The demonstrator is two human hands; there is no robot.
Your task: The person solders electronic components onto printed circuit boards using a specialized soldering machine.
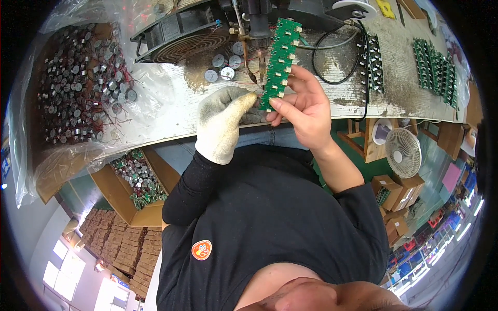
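My right hand [309,110] is bare and grips the lower end of a long green circuit board [283,57] between thumb and fingers. The board stands almost upright in view, slightly tilted, with a row of small pale connectors along its right edge. My left hand [222,118], in a white and grey work glove, is closed, its thumb and fingertips pinched together beside the board's lower end. Whatever sits in that pinch is hidden. Just beyond the hands, several small round motors [227,73] with thin red wires lie on the table, next to a soldering fixture [259,31].
A black round fan [181,36] stands at the back. Left lies a large heap of wired motors [78,83] on plastic. A black cable [364,78] loops to the right, near more green boards [436,70]. Below the table's left edge is a carton [115,194] of assembled parts.
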